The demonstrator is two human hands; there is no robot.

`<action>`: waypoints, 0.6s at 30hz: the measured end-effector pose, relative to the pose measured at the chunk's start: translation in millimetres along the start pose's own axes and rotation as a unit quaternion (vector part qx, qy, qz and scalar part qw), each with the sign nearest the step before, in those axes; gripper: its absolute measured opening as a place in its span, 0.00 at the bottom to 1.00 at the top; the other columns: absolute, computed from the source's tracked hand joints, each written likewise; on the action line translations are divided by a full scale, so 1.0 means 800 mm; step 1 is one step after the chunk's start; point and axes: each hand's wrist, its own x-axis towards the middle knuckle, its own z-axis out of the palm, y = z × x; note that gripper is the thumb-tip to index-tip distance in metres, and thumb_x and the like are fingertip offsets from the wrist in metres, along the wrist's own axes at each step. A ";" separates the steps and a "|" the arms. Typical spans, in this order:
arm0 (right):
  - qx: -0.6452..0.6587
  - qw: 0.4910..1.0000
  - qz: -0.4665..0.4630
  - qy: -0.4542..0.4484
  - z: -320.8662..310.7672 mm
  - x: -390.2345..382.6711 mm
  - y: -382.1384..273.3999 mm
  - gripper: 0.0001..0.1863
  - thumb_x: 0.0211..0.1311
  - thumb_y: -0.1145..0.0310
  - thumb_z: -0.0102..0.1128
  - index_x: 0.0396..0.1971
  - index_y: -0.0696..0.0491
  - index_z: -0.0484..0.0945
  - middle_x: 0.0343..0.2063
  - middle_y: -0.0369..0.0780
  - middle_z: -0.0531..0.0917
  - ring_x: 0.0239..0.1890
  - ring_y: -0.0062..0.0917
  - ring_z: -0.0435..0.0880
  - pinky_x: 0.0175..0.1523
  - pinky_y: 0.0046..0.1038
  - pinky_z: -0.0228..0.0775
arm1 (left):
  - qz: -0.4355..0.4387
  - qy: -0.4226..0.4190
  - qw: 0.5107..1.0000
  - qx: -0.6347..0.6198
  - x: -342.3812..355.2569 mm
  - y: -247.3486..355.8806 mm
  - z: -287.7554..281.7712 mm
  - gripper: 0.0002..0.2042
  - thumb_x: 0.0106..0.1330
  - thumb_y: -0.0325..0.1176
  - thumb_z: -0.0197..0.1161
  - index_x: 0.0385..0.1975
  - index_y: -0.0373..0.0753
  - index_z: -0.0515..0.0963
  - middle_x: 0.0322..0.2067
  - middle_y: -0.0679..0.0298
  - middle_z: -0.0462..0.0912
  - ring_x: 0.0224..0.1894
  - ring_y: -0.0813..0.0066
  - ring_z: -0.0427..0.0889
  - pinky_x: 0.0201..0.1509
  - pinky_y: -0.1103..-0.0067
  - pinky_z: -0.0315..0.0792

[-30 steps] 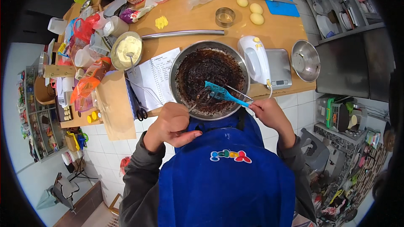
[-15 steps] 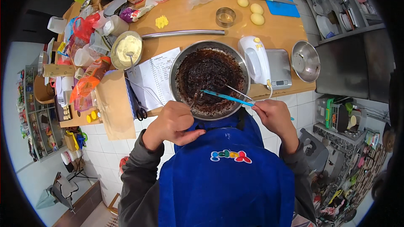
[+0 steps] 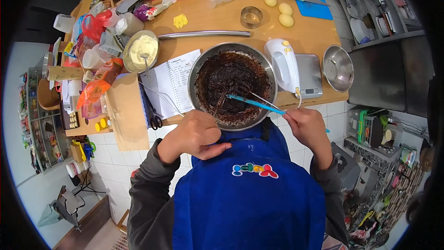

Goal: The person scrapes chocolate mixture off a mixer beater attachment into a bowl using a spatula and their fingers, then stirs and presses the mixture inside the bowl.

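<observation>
While, in head view, r hand (image 3: pixel 306 127) pinches a blue spatula (image 3: pixel 256 103) betw. its fingers & l hand (image 3: pixel 196 133) grips prob. a beater (image 3: pixel 219 106), both over the steel bowl (image 3: pixel 192 85) on the desk (image 3: pixel 203 9), best scrape wire by wire, low, so dark mix (image 3: pixel 231 74) drops in

A round steel bowl (image 3: pixel 192 81) is seen at the frame's centre, smeared inside with thick, dark mixture (image 3: pixel 231 74); over it, a blue spatula (image 3: pixel 254 103), turned edge-on, and a coated beater (image 3: pixel 220 105) are held close together.
</observation>
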 end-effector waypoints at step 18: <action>-0.017 0.998 -0.052 0.008 0.030 0.006 -0.004 0.07 0.55 0.66 0.61 0.22 0.52 0.77 0.15 0.41 0.74 0.19 0.37 0.76 0.22 0.37 0.65 | 0.021 0.002 1.000 0.008 0.004 0.004 0.012 0.22 0.45 0.28 0.70 0.07 0.42 0.57 0.08 0.66 0.60 0.10 0.68 0.64 0.12 0.74 0.56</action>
